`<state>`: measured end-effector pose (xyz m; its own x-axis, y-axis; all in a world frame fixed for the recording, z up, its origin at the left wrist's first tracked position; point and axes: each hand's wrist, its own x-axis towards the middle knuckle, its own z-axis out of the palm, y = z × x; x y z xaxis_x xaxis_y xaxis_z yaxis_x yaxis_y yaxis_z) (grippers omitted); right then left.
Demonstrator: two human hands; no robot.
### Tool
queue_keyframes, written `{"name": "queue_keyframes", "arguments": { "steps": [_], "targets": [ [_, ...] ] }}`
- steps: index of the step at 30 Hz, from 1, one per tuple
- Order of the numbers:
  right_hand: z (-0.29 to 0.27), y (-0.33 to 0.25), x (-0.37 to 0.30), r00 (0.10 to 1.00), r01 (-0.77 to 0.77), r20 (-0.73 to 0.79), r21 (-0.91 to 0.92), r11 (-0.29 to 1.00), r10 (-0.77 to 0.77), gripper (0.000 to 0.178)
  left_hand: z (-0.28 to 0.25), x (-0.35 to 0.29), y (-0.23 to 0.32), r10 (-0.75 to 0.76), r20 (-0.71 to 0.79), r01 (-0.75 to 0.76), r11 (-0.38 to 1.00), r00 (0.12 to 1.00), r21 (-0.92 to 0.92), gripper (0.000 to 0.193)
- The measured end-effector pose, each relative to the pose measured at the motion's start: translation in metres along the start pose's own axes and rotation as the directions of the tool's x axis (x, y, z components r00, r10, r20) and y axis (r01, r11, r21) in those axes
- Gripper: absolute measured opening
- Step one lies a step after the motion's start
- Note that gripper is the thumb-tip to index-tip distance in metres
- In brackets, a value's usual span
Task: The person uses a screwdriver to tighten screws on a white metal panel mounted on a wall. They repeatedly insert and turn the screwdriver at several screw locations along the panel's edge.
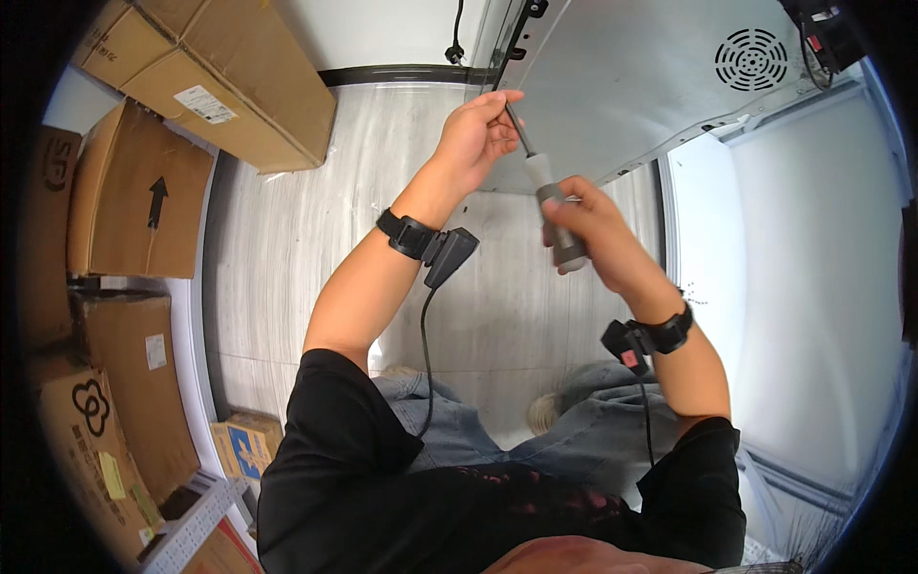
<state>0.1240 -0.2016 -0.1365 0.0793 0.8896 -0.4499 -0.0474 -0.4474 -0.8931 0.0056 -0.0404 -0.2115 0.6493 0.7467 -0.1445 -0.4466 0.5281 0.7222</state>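
Observation:
My right hand (595, 230) is wrapped round the thick grey-and-white handle of a screwdriver (540, 172). Its thin dark shaft slants up and to the left, ending beside the fingertips of my left hand (481, 139). Thumb and forefinger of that hand are pinched together close to the shaft's tip, the other fingers curled; whatever they hold is too small to make out. Both hands are at the lower left edge of a large grey metal panel (622, 86), which has a round slotted vent (751, 59) at its far right.
Cardboard boxes (143, 191) are stacked along the left side, with a tall carton (253, 81) at the far left. A black plug (455, 54) hangs by the back wall. White panels (794, 287) stand on the right. Cables run from black wrist-strapped devices (449, 256) on my arms.

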Motion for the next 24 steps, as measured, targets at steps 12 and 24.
{"name": "queue_keyframes", "arguments": {
  "steps": [12, 24],
  "targets": [
    [0.054, 0.061, 0.029, 0.96, 0.24, -0.226, 0.346, 0.907, -0.168, 0.026, -0.008, 0.008, -0.001, 0.007, -0.076, 0.008, 0.981, 0.997, 0.193, 0.028],
    [0.051, 0.064, 0.037, 0.964, 0.247, -0.199, 0.425, 0.871, -0.176, 0.024, -0.002, 0.014, 0.001, 0.039, -0.136, 0.004, 0.955, 0.99, 0.298, 0.025]
  ]
}}
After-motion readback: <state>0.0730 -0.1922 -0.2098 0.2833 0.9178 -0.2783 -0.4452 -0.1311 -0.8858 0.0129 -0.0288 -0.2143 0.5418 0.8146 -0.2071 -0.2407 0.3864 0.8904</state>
